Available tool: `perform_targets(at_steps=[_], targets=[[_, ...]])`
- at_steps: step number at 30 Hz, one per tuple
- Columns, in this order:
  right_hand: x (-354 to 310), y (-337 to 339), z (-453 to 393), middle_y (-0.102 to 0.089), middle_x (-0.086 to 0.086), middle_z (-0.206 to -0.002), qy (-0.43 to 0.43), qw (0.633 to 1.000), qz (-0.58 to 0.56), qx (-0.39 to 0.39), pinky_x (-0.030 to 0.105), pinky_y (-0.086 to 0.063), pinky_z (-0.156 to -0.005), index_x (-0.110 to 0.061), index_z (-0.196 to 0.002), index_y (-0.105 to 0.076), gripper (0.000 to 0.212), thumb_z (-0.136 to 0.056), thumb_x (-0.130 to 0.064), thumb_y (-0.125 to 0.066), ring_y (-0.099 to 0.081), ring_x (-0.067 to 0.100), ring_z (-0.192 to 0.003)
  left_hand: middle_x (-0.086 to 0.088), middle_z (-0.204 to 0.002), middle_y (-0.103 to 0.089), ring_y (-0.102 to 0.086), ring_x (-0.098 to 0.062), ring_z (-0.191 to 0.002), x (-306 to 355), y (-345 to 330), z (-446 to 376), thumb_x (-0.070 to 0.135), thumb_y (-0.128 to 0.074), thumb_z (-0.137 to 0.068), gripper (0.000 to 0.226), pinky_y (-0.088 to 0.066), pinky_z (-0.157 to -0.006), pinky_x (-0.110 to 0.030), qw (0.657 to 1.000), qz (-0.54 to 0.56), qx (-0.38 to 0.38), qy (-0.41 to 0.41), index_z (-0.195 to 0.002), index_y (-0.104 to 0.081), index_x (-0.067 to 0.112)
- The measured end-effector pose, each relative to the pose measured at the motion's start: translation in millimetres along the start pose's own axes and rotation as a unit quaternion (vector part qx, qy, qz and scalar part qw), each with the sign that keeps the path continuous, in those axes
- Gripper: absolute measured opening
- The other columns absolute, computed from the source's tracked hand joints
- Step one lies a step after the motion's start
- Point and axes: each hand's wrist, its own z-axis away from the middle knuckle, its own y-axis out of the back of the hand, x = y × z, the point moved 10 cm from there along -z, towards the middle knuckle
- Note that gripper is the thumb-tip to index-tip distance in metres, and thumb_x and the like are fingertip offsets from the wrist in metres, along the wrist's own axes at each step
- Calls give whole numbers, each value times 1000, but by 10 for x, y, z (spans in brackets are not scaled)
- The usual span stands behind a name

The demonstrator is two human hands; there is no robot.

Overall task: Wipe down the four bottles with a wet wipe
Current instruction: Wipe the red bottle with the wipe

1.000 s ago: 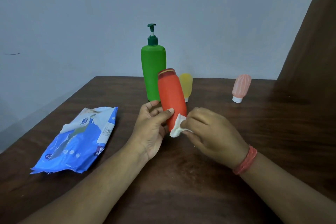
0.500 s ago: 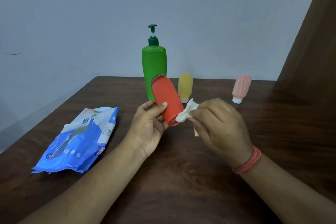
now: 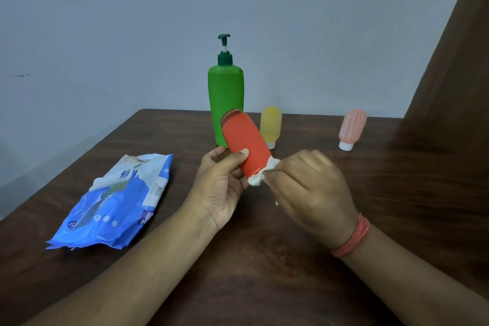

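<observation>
While the left hand point(image 3: 221, 185) is gripping the orange bottle point(image 3: 246, 147) around its lower half, thumb across the front and the other fingers behind, the bottle is tilting with its upper end leaning back toward the green pump bottle point(image 3: 226, 106), lifted clear of the tabletop point(image 3: 264, 272). The right hand point(image 3: 312, 190) is closing around a bunched white wet wipe point(image 3: 262, 176) and pressing it against the orange bottle's lower end. Judging by its smooth, matte plastic look, the orange bottle is probably light and fairly stiff, and a damp film is likely making it slippery, so a wrap around the middle seems the safest hold while the ends are being rubbed. Just behind the orange bottle, the green pump bottle is standing upright, tall and likely easy to tip; a small yellow bottle point(image 3: 270, 124) is sitting on its cap just beside it to the right, and a pink ribbed bottle point(image 3: 352, 128) is standing well apart to the right, also cap down. Well to the left of the orange bottle, a blue wipe packet point(image 3: 116, 206) is lying flat. Nothing is blocking the hands, though the green pump bottle is standing close behind.
</observation>
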Motion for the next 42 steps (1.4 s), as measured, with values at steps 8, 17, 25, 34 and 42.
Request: perform_targets(at_steps=[8, 17, 25, 34, 42], targets=[[454, 91, 53, -59, 13, -75, -86, 996, 23, 15, 49, -43, -60, -4, -74, -65, 20, -94, -7, -63, -54, 34, -67, -26, -129, -63, -75, -31, -97, -47, 41, -16, -6, -65, -87, 63, -61, -63, -39, 1000, 18, 10, 19, -142, -39, 5], [-84, -67, 4, -60, 8, -74, 31, 998, -44, -19, 44, -42, -59, -7, -79, -69, 19, -97, -11, -63, -53, 29, -65, -21, -106, -69, -75, -27, -79, -157, 69, -52, -4, -66, -88, 64, -60, -61, -36, 999, -4, 13, 39, -145, -37, -2], [137, 3, 22, -61, 9, -75, -12, 1000, -11, -14, 44, -41, -59, -7, -76, -67, 20, -96, -11, -63, -55, 30, -67, -27, -123, -66, -76, -30, -89, -124, 95, -83, -3, -65, -89, 62, -61, -64, -37, 999, -7, 20, 28, -145, -38, -1], [381, -30, 57, -63, 8, -82, -76, 996, -33, -29, 44, -45, -66, -8, -84, -69, 11, -92, -11, -64, -57, 29, -74, -12, -127, -65, -70, -28, -109, 60, 163, -140, -6, -69, -85, 71, -61, -73, -42, 995, -98, 21, -24, -140, -35, 23], [999, -1, 318, -65, -8, -91, -343, 913, -215, 47, 16, -46, -73, -19, -92, -71, 8, -90, -12, -73, -60, 6, -85, 7, -119, -67, -67, -16, -113, -29, -140, -55, -4, -79, -75, 100, -52, -102, -51, 903, -389, -149, -107, -147, -23, 37]])
